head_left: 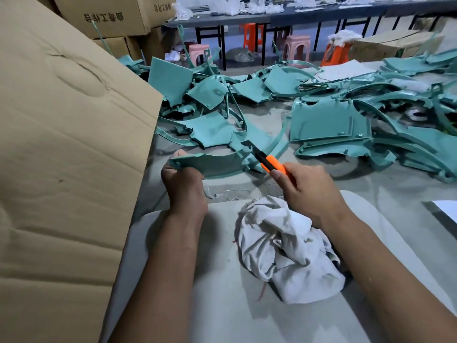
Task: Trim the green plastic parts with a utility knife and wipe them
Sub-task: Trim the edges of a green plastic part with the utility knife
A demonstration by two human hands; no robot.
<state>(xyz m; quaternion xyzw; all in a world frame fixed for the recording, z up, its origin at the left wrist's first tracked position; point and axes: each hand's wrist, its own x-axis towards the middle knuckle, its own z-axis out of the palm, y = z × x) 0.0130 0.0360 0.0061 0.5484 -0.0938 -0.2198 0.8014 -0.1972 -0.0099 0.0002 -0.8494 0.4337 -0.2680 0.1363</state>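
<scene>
My left hand (184, 184) grips the near left end of a curved green plastic part (217, 163) and holds it up over the grey table. My right hand (309, 188) grips an orange utility knife (273, 165). Its dark blade points up and left onto the right end of that part. A crumpled white rag (284, 251) lies on the table between my forearms, close to my right wrist.
Many more green plastic parts (329, 125) are heaped across the far half of the table (400, 194). A big cardboard box (61, 157) stands hard against my left arm. More boxes, plastic stools (296, 47) and a long bench are behind.
</scene>
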